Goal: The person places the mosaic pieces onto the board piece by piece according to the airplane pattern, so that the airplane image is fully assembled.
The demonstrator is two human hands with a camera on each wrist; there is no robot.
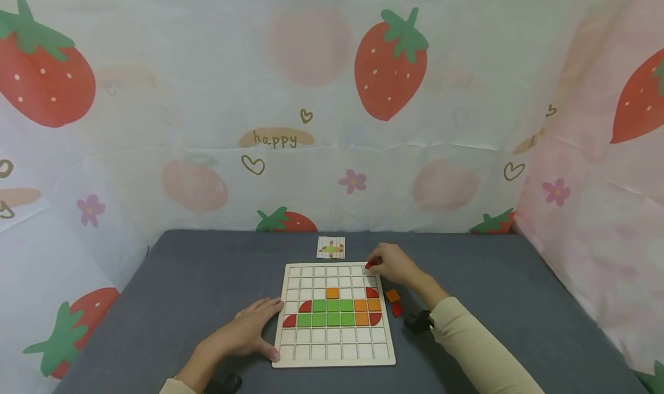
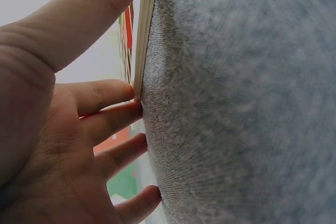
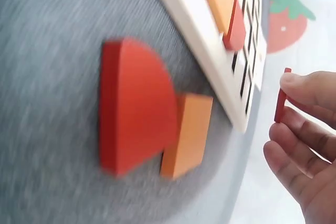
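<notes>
My right hand (image 1: 393, 264) pinches a small red tile (image 3: 281, 98) between thumb and fingers, over the far right corner of the wooden grid board (image 1: 332, 353). Along the board's left edge rests my left hand (image 1: 245, 329), fingers spread and thumb at the rim. In the left wrist view its thumb and fingertips touch the board's side. On the grid sit two rows of green square tiles (image 1: 332, 312), orange squares (image 1: 361, 312) and red rounded tiles (image 1: 305, 306). One more orange square (image 1: 332, 293) sits alone above the green ones.
Right of the board, a loose orange square tile (image 1: 392, 295) and a red rounded tile (image 1: 397, 310) lie on the grey cloth. A small pattern card (image 1: 331, 247) lies behind the board. A strawberry-print curtain (image 1: 332, 94) encloses the table.
</notes>
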